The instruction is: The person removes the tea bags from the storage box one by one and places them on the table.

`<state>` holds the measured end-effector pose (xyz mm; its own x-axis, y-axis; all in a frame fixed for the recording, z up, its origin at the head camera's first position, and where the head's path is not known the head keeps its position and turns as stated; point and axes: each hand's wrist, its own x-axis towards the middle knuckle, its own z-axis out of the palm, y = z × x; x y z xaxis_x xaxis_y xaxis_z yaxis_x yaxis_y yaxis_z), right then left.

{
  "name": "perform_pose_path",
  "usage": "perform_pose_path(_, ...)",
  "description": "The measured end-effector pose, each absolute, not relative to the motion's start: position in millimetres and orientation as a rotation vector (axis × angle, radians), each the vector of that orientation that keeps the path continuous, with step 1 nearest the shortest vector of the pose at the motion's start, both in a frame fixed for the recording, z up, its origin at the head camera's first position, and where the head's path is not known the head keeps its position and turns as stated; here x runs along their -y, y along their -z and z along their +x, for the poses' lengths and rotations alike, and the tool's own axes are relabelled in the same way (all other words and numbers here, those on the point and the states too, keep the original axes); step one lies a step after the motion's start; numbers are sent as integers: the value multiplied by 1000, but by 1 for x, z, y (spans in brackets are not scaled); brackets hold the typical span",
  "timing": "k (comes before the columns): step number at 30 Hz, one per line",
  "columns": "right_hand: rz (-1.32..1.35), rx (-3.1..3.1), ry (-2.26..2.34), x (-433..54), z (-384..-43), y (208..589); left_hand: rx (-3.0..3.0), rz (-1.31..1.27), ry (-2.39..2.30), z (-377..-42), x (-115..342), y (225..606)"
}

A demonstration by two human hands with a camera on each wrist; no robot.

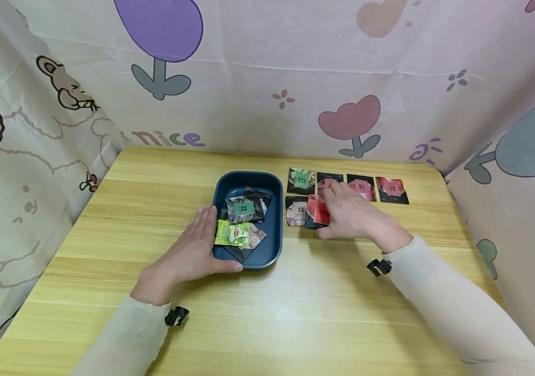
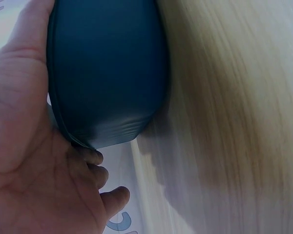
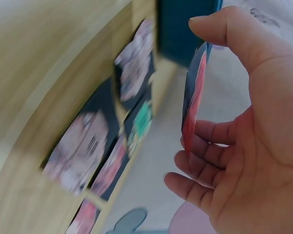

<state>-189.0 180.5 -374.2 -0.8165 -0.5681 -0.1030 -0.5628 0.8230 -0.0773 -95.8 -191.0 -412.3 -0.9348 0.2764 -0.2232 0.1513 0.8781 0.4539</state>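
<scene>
While the right hand (image 1: 348, 211) pinches a tilted red packet (image 1: 317, 211), left hand (image 1: 189, 250) spread against blue tray (image 1: 273, 235), long axis front-to-back.

The cloth backdrop (image 1: 258, 68) reads "nice", while the packet labels (image 1: 301, 180) are illegible

The left hand (image 1: 189, 250) touches a blue tray (image 1: 275, 235) of loose sachets (image 1: 244, 210); the right hand (image 1: 349, 213) holds a red sachet (image 1: 316, 210) near laid-out sachets (image 1: 392, 189) on the tabletop (image 1: 267, 318).

On the table (image 1: 295, 324) stood a tray (image 1: 274, 224) with sachets (image 1: 244, 208) inside, the left hand (image 1: 187, 253) at its left side, and rightward two rows of packets (image 1: 363, 189) partly beneath the right hand (image 1: 349, 211).
</scene>
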Motion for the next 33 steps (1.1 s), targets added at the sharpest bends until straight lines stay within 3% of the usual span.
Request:
perform_pose_path(19,-617,-2815,-41,-278,-203,380,-2746,298,-638,-97,190,411)
perform_pose_path(33,-613,-2779,-34,-294,-208,394,-2742,298,-648,-95,191,411)
